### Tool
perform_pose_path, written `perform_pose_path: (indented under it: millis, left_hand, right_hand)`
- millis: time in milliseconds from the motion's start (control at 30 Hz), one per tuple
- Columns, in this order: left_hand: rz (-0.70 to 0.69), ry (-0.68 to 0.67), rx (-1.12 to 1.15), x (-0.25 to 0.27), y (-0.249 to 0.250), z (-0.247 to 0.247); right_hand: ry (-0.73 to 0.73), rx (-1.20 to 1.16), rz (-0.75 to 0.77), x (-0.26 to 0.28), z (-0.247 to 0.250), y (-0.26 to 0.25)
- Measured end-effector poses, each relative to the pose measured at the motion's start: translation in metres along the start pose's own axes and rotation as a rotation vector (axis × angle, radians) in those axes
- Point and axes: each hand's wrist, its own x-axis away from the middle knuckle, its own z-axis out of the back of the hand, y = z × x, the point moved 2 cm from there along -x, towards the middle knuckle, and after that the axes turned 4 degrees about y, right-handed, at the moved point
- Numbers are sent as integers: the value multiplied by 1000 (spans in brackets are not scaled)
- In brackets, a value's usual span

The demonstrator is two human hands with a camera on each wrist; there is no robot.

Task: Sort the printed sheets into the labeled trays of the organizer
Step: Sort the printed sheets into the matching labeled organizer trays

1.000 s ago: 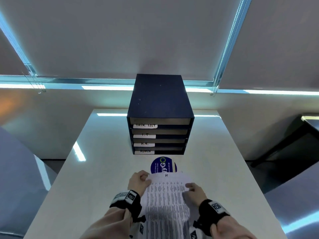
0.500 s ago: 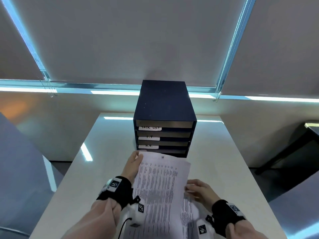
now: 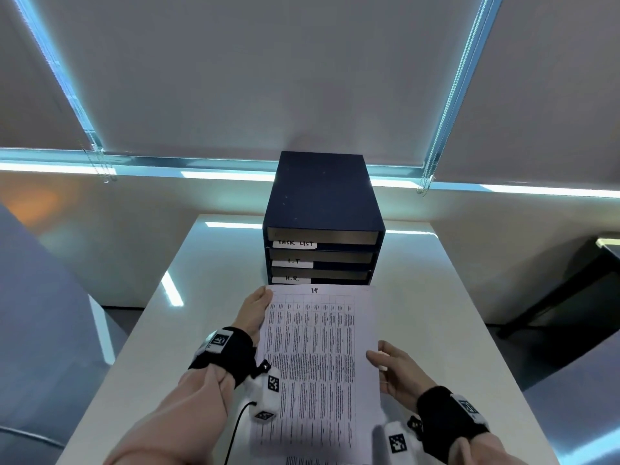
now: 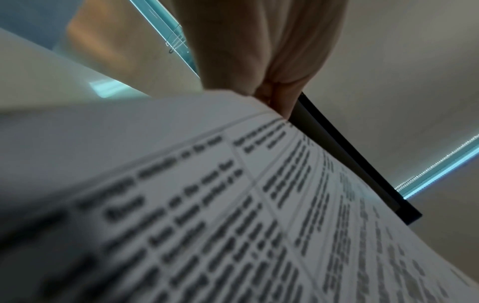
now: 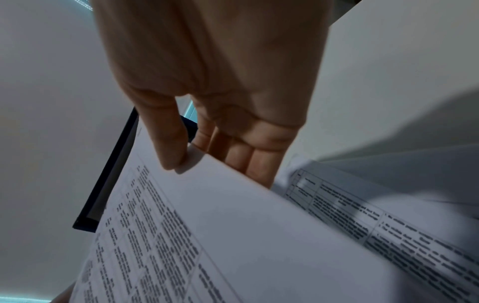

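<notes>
Printed sheet point(image 3: 315, 357): single page, dense table text, handwritten mark at its top edge. It is held in the air above the table point(image 3: 436, 297), its far edge just in front of the organizer point(image 3: 322, 203) and covering the lowest tray front.

Handling, as a judgement: very light, floppy, creases easily, and will sag or curl if held at one corner only. Best gripped at opposite side edges so it stays flat enough to feed into a slot. The left wrist view shows a slight bow across the page.

Left hand point(image 3: 255, 313): on the sheet's left edge near the far corner, fingers under and thumb side on top, pinching it. Right hand point(image 3: 399, 370): on the right edge about mid-length, thumb on the printed face, fingers underneath, also pinching. The hands are apart with the sheet spanning between them.

More printed sheets point(image 5: 362, 221) lie on the table below, under the right hand.

Visible tray labels: TASK LIST point(image 3: 295, 243), I.T point(image 3: 293, 261), H.R. point(image 3: 291, 278).

Which tray this page belongs to cannot be told; the text is too blurred.
</notes>
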Motion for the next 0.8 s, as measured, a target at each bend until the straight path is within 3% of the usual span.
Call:
perform_pose_path:
  millis: [233,400,567,800]
  left_hand:
    - [38,19,0,-7,11,-7]
    - [68,97,-45,-12,15,-13]
    - [133,-63,-77,-1,-9,-18]
    - [198,-142,-132,-19,-37,-5]
  right_hand:
    - [-17,6,15,1,-8,-2]
    - [162,106,76,-9,-11,1]
    - [206,125,35,-44,-17,-34]
    - [284,156,213,-108,-44,-114]
